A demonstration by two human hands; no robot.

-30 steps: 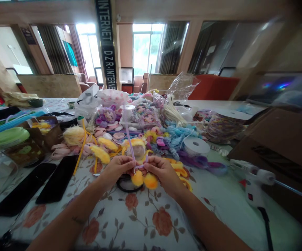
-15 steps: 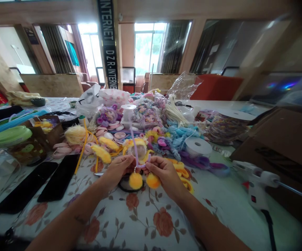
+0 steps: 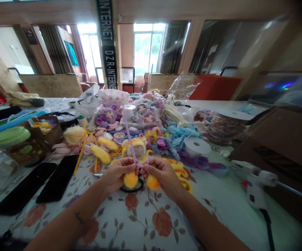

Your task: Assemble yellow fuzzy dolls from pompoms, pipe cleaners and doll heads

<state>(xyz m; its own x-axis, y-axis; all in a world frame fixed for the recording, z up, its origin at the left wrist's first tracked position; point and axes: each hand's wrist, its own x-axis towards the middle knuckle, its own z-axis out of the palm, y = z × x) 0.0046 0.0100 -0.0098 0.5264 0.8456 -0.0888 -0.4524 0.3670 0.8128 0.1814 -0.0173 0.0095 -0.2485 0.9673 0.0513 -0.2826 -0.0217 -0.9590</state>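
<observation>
Swung leftward, one yellow pompom [image 3: 130, 180] hangs just below the left hand [image 3: 116, 173]; its fingers and the right hand's [image 3: 163, 170] pinch a purple strip [image 3: 132, 148]

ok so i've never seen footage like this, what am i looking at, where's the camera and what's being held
There's no machine here: these are one person's bare left hand and right hand. Every picture comes from one camera worn on that person's head, looking forward and down.

Both hands pinch a thin lilac strip, one long end pointing upward. Two yellow pompoms hang just below the fingers; what they hang from isn't clear.

On the flowered tablecloth lie two flat black slabs, a green-lidded jar, a white spool and colourful craft pieces. At the right is what looks like a white glue gun.
</observation>
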